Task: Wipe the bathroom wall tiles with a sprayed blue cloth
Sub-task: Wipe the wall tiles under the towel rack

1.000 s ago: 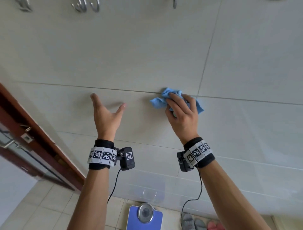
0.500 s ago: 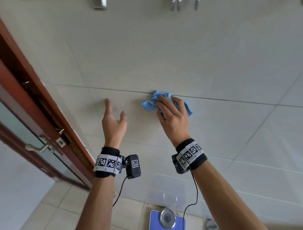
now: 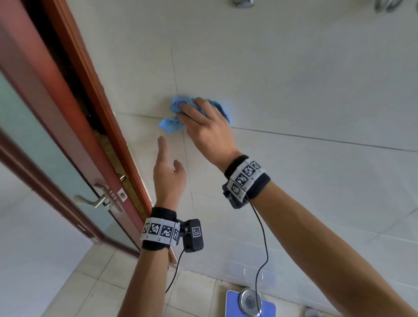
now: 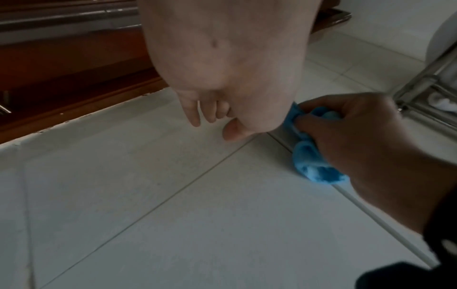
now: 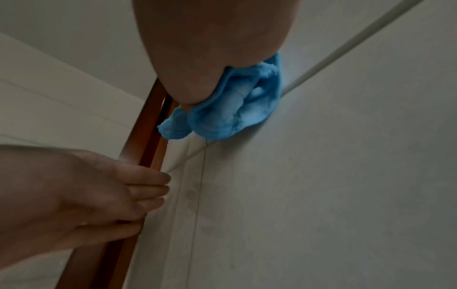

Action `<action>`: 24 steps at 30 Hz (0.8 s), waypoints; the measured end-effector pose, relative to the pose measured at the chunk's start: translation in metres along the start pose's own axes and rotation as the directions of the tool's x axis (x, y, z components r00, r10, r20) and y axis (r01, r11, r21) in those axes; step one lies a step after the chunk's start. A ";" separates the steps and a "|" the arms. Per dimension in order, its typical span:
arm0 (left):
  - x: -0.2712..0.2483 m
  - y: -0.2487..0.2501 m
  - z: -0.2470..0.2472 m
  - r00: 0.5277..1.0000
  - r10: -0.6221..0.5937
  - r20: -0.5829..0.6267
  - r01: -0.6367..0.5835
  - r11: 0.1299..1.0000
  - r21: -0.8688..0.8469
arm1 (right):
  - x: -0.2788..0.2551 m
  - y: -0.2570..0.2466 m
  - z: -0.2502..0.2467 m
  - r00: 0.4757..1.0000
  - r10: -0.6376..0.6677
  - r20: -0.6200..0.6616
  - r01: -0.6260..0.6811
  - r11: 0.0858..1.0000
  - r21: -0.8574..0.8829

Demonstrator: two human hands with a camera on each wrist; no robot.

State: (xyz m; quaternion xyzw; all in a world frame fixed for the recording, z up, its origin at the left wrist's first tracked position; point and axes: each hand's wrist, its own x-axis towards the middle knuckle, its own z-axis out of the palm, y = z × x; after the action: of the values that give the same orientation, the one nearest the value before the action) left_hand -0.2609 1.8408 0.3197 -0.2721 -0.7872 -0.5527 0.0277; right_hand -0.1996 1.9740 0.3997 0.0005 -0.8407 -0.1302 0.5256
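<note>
A crumpled blue cloth [image 3: 172, 123] lies against the pale wall tiles [image 3: 294, 79], on a horizontal grout line close to the wooden door frame [image 3: 95, 95]. My right hand [image 3: 203, 129] covers the cloth and presses it to the wall, with fingers and thumb curled round it [image 4: 314, 168]. From the right wrist view the cloth [image 5: 222, 113] bulges out under the palm. My left hand [image 3: 167, 166] hovers below and left of the cloth, holding nothing, fingers straight [image 5: 148, 187] and pointing at the wall.
An open glass door with a metal lever handle [image 3: 95, 200] stands at the left. A blue bathroom scale [image 3: 250, 302] sits on the floor by the wall's foot. Metal hooks [image 3: 243, 2] hang high on the wall. A chrome rack [image 4: 425, 88] is fixed to the right of the cloth.
My right hand has slid the cloth leftward along the grout line toward the door frame. The left hand has stayed empty and now sits closer under the cloth.
</note>
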 end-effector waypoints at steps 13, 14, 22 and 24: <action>0.024 0.041 -0.009 0.960 0.226 -0.166 -0.223 0.974 0.037 | -0.010 0.059 -0.060 0.995 0.009 -0.099 -0.017 0.996 -0.082; 0.022 0.054 -0.004 0.940 0.291 -0.180 -0.287 0.957 0.048 | -0.004 0.074 -0.082 0.984 0.051 -0.169 -0.073 0.989 -0.131; -0.015 0.148 0.065 0.787 0.613 -0.069 -0.609 0.790 0.071 | -0.039 0.139 -0.177 0.895 0.231 -0.383 -0.327 0.922 -0.208; -0.027 0.166 0.081 0.759 0.648 -0.061 -0.643 0.762 0.082 | -0.065 0.147 -0.189 0.977 0.103 -0.188 -0.151 0.953 -0.262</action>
State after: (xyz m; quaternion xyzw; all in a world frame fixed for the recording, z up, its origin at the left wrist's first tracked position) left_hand -0.1411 1.9422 0.4209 -0.5016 -0.6587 -0.4982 0.2575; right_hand 0.0169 2.0837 0.4526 -0.1155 -0.7641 -0.2107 0.5986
